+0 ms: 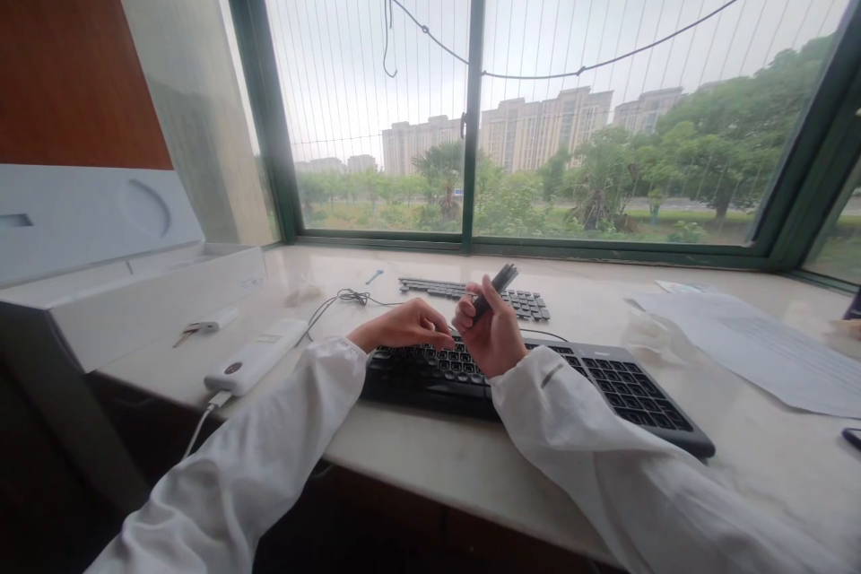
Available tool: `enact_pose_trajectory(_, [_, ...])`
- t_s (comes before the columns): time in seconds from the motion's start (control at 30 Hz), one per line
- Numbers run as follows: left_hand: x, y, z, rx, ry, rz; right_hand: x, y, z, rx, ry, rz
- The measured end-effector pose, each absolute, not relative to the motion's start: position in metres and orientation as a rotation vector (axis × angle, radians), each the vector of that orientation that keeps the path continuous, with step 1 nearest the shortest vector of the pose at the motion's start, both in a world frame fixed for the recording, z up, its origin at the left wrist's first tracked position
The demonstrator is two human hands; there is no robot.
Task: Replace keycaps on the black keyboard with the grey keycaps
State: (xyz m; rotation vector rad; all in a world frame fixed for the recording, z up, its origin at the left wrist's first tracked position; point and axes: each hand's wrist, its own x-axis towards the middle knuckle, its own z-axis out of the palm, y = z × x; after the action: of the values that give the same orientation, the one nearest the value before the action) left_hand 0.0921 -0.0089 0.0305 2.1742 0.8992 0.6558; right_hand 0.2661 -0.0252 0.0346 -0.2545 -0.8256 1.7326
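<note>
Both hands are hovering over a black keyboard on the pale window ledge — the right hand is gripping a slim dark tool, the left hand, fingers loosely curled, is touching the keys.

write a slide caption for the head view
Right hand lifts a dark tool while left hand rests on the black keyboard.
</note>
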Motion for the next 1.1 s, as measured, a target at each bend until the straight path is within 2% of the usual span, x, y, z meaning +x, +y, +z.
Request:
enact_pose_trajectory(0.37, [0.091, -0.006, 0.031, 2.187, 0.908, 0.748, 0.264, -0.015, 0.027, -0.307, -0.753, 1.629])
enact_pose_trajectory(0.73, [0.083, -0.013, 0.04, 2.352, 0.86, 0.529, 0.263, -0.028, 0.025, -0.225, -1.157, 1.718])
enact_pose_trajectory(1.1, [0.069, -0.02, 0.054, 2.543, 1.021, 0.332, 0.25, -0.02, 0.012, -0.385, -1.134, 1.582])
